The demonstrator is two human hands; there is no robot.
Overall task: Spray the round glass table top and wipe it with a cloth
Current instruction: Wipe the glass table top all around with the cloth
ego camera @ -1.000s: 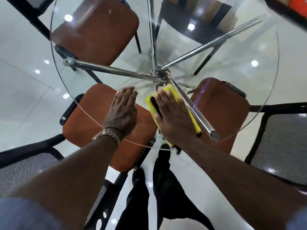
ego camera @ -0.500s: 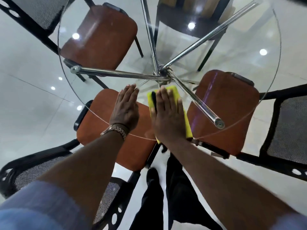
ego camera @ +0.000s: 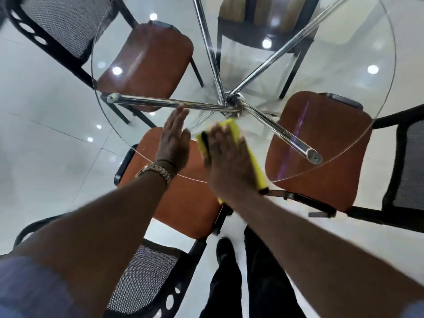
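The round glass table top [ego camera: 358,72] fills the upper half of the view, with chrome legs [ego camera: 174,103] crossing beneath it. A yellow cloth [ego camera: 254,161] lies flat on the glass near the front edge. My right hand [ego camera: 229,164] presses flat on that cloth with straight fingers. My left hand [ego camera: 174,143], wearing a metal watch, rests flat on the bare glass just left of the cloth. No spray bottle is in view.
Orange-seated chairs stand under the table: one near left [ego camera: 183,203], one right [ego camera: 321,157], one far left [ego camera: 146,65]. A dark chair [ego camera: 263,21] stands at the back. Black mesh chair backs [ego camera: 410,166] flank the sides. My legs and a shoe [ego camera: 226,253] show below.
The view has shifted, so the table sits lower and closer. My right hand has slid the cloth a little across the glass. My left hand stays flat on the glass.
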